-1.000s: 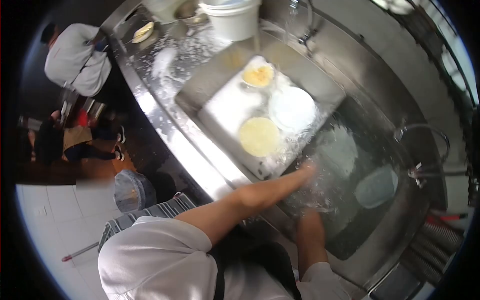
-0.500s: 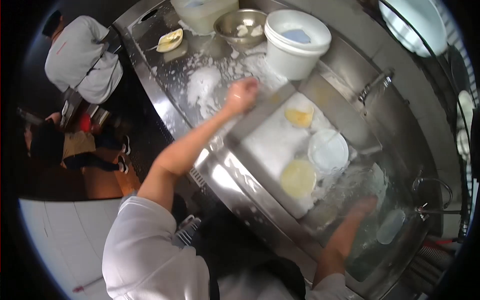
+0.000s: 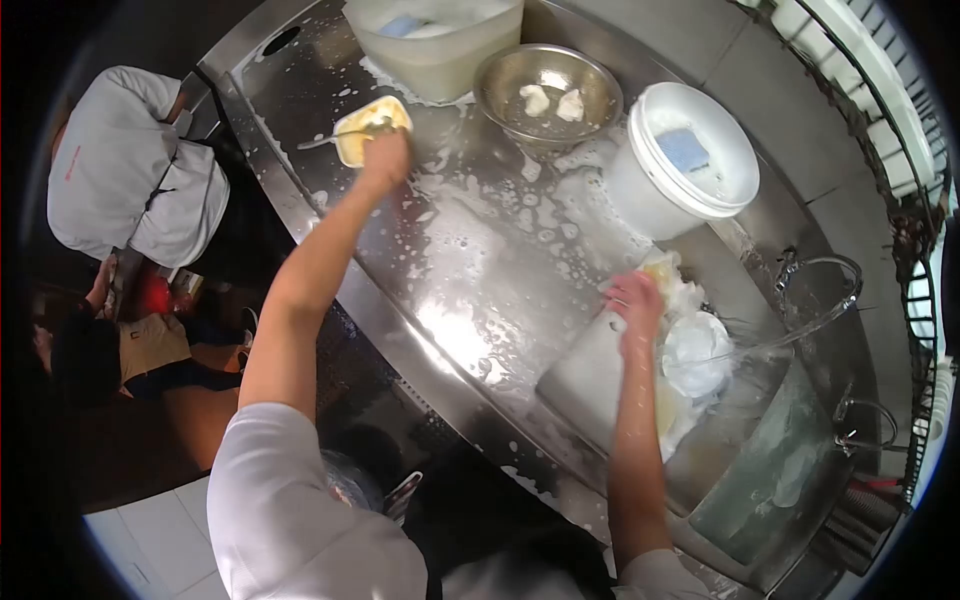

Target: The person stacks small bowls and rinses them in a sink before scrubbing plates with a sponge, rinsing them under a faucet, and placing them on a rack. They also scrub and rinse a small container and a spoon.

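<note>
My left hand (image 3: pixel 388 160) is closed at the near rim of a small white tub (image 3: pixel 352 148) smeared with yellow residue. A spoon (image 3: pixel 320 142) lies in the tub, its handle sticking out to the left. Over the foamy sink basin (image 3: pixel 585 385), my right hand (image 3: pixel 637 298) has its fingers bent and slightly apart. Beside those fingers is a yellowish container (image 3: pixel 657 270) partly covered by foam. A round white lid or dish (image 3: pixel 697 353) sits in the suds below it. My right forearm hides part of the basin.
Along the back of the wet steel counter (image 3: pixel 450 230) stand a cloudy plastic tub (image 3: pixel 440 60), a steel bowl (image 3: pixel 548 95) with two white lumps, and a white bucket (image 3: pixel 685 160) holding a blue sponge (image 3: pixel 683 150). Taps (image 3: pixel 820 290) and a rack (image 3: pixel 915 200) are right. Two people work left.
My left hand has moved left across the counter to the small tub. My right hand has left the water-filled basin for the foamy one. The view has shifted.
</note>
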`<control>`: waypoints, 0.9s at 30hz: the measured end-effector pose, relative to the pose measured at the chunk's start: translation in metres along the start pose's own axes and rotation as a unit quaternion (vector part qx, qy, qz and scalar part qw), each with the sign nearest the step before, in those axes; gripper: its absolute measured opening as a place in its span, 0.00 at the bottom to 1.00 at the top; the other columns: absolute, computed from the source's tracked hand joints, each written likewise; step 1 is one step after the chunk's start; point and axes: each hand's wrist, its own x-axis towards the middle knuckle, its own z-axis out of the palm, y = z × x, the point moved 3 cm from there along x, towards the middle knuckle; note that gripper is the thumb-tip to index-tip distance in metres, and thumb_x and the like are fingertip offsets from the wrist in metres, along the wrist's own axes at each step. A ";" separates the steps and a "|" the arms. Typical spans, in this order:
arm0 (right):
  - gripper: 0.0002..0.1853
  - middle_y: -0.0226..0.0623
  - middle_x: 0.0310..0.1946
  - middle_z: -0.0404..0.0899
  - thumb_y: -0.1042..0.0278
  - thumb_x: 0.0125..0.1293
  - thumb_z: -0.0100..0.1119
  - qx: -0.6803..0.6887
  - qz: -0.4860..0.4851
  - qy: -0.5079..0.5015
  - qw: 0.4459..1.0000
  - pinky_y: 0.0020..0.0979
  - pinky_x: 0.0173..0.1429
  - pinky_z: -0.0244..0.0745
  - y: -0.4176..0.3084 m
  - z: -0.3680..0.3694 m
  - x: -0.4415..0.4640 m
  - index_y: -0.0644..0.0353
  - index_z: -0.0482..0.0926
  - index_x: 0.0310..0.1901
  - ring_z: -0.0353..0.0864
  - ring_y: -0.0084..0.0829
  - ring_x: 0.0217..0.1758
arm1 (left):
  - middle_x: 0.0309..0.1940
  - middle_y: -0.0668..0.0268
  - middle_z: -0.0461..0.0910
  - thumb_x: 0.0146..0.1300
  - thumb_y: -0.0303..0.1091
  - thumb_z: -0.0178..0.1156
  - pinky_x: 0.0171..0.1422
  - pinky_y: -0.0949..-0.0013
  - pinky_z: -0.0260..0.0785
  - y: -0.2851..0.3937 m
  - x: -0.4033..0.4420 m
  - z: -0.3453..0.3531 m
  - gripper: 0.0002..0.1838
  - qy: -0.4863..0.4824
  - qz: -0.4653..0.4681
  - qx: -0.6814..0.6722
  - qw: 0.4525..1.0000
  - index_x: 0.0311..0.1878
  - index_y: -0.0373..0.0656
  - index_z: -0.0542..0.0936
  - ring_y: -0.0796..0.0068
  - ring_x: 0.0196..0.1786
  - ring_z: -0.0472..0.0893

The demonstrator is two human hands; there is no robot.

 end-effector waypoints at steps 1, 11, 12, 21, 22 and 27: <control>0.15 0.39 0.38 0.80 0.60 0.67 0.55 -0.002 0.029 -0.058 0.998 0.25 0.35 0.76 0.004 0.042 0.001 0.61 0.72 0.49 0.81 0.28 0.33 | 0.39 0.51 0.81 0.56 0.32 0.54 0.46 0.49 0.71 0.018 -0.014 -0.006 0.12 0.010 0.037 -0.005 0.999 0.42 0.38 0.78 0.53 0.44 0.81; 0.18 0.47 0.28 0.80 0.64 0.65 0.50 -0.176 0.018 -0.108 0.978 0.31 0.20 0.75 0.036 0.136 0.039 0.70 0.73 0.50 0.80 0.34 0.20 | 0.51 0.57 0.74 0.56 0.35 0.56 0.39 0.54 0.72 0.125 -0.103 -0.022 0.11 0.088 0.311 -0.045 0.945 0.39 0.41 0.81 0.59 0.56 0.73; 0.18 0.47 0.28 0.80 0.65 0.65 0.49 -0.223 -0.001 -0.086 0.971 0.31 0.20 0.75 0.061 0.115 0.048 0.71 0.74 0.49 0.80 0.34 0.19 | 0.49 0.56 0.76 0.57 0.36 0.56 0.39 0.54 0.72 0.133 -0.107 -0.021 0.12 0.049 0.319 -0.048 0.945 0.40 0.41 0.81 0.59 0.53 0.75; 0.14 0.42 0.24 0.80 0.67 0.64 0.49 0.012 0.059 0.245 0.968 0.26 0.19 0.75 0.019 -0.145 -0.056 0.71 0.75 0.43 0.80 0.29 0.20 | 0.30 0.50 0.80 0.62 0.36 0.55 0.39 0.50 0.71 0.261 -0.151 -0.078 0.10 -0.119 0.416 -0.253 0.865 0.38 0.40 0.80 0.48 0.35 0.80; 0.13 0.42 0.24 0.80 0.68 0.64 0.49 0.037 0.027 0.289 0.956 0.26 0.19 0.75 0.017 -0.176 -0.066 0.72 0.75 0.41 0.80 0.29 0.20 | 0.31 0.50 0.80 0.62 0.35 0.54 0.40 0.50 0.71 0.287 -0.164 -0.076 0.10 -0.121 0.439 -0.259 0.852 0.37 0.40 0.80 0.48 0.36 0.80; 0.12 0.44 0.23 0.79 0.72 0.63 0.44 -0.011 0.051 0.407 0.912 0.27 0.19 0.74 0.034 -0.261 -0.056 0.72 0.75 0.39 0.79 0.30 0.17 | 0.36 0.47 0.81 0.55 0.28 0.54 0.46 0.51 0.73 0.477 -0.223 -0.070 0.08 -0.183 0.486 -0.276 0.809 0.34 0.37 0.82 0.47 0.42 0.80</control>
